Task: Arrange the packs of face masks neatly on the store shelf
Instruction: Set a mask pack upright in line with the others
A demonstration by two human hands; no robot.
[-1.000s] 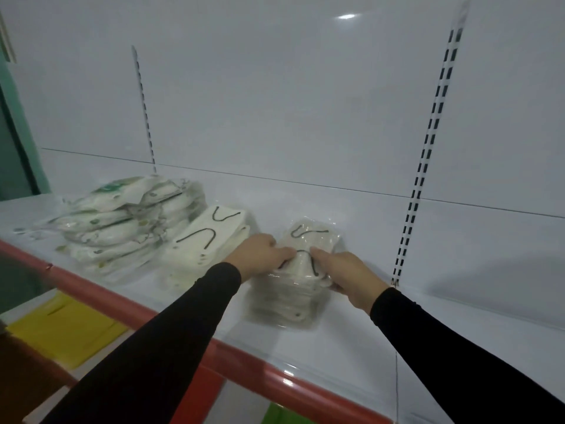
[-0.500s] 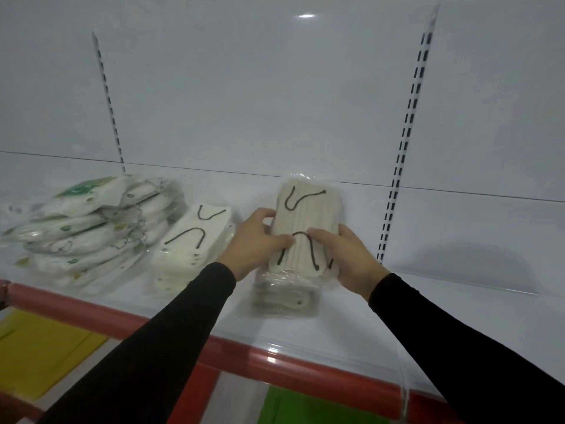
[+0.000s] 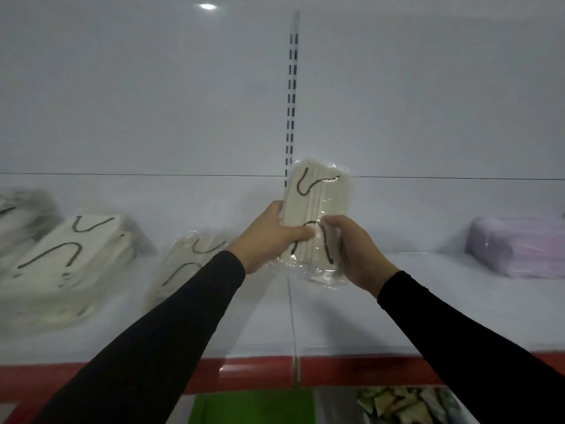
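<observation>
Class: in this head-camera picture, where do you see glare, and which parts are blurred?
Head view: a glare spot sits high on the glossy back panel; the stacks at far left are smeared by blur; the pack held by both hands is sharper; lighting is dim overall.

Left mask stack [image 3: 21,221] cut off, blurred (lower-shelf packets [image 3: 406,405] indistinct).

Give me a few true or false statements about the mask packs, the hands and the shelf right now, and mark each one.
1. Both hands hold one mask pack above the shelf. True.
2. Left hand is empty. False: it grips the pack's left side.
3. A purple pack lies on the shelf to the right. True.
4. The held pack lies flat. False: it stands nearly upright.
5. Right hand grips the pack's lower right. True.
</observation>
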